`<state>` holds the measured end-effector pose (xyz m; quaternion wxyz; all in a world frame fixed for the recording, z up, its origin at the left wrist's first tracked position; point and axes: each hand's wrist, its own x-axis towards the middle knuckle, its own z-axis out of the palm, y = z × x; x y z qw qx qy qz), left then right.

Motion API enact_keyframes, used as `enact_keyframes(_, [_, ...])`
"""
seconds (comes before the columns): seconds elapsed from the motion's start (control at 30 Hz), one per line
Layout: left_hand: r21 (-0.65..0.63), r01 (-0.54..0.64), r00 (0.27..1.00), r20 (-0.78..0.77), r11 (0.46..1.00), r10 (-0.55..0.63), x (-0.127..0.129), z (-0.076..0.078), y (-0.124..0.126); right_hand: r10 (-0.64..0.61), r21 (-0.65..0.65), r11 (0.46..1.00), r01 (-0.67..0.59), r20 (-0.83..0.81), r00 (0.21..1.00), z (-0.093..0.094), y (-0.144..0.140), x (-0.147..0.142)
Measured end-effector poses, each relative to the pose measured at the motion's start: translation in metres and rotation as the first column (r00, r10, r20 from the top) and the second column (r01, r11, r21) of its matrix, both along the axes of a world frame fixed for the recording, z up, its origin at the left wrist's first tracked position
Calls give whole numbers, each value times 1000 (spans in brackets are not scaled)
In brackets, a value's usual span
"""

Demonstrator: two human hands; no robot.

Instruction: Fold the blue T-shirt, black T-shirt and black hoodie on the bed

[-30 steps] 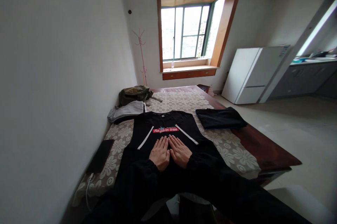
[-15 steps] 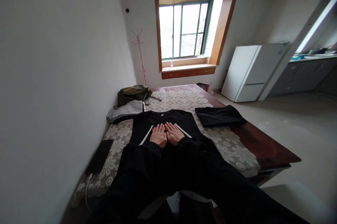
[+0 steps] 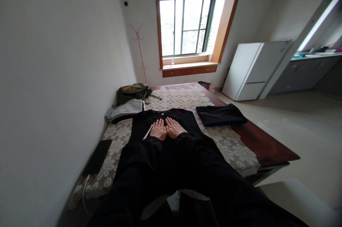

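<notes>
A black shirt (image 3: pixel 184 118) with white stripes lies flat on a floral cloth (image 3: pixel 229 147) covering a long wooden table. My left hand (image 3: pixel 158 129) and my right hand (image 3: pixel 173 127) rest flat side by side on the shirt's chest, just below the collar, fingers together and pointing away from me. They cover the red print. Both hands hold nothing. My black sleeves hide the lower part of the shirt.
A folded black garment (image 3: pixel 220 114) lies to the right of the shirt. A grey garment (image 3: pixel 124 110) and a green bag (image 3: pixel 132 91) sit at the far left. A dark phone (image 3: pixel 97 152) with a white cable lies by the wall. A white fridge (image 3: pixel 253 70) stands beyond.
Both hands have slid together up the shirt, away from me, from below the red print to over it near the collar.
</notes>
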<state>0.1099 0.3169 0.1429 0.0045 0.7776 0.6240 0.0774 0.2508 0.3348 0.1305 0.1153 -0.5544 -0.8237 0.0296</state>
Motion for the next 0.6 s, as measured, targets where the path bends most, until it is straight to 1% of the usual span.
enact_keyframes(0.6, [31,-8,1000,4,999,8,0,-2,-8,-2,19,1000,2,18,1000,-6,-9,2])
